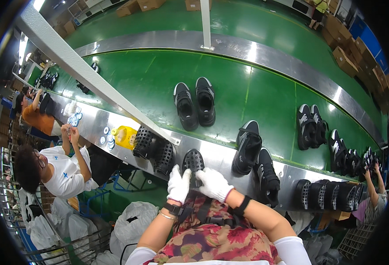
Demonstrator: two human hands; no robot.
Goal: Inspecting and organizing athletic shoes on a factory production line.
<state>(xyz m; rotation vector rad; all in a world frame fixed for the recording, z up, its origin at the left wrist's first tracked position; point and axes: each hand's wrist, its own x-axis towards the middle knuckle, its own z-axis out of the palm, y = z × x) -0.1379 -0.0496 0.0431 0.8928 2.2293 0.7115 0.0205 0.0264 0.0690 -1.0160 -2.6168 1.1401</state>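
A black perforated plastic shoe tree (192,160) stands on the metal edge in front of me, its lower end between my hands. My left hand (178,185), in a white glove, is beside it on the left, fingers stretched and thumb apart, close to its side. White-gloved too, my right hand (214,183) has its fingertips closed on the right side of the shoe tree; part of the grip is hidden. Left of them sit more dark perforated shoe trees (164,157). A black sneaker (247,148) and its mate lie to the right.
A green conveyor belt (154,95) runs beyond the metal ledge, carrying another black sneaker pair (195,104). A white slanted post (97,81) crosses at left. Nearby are a yellow bottle (124,137), a seated co-worker (68,174), and a row of shoe trees (318,194) at right.
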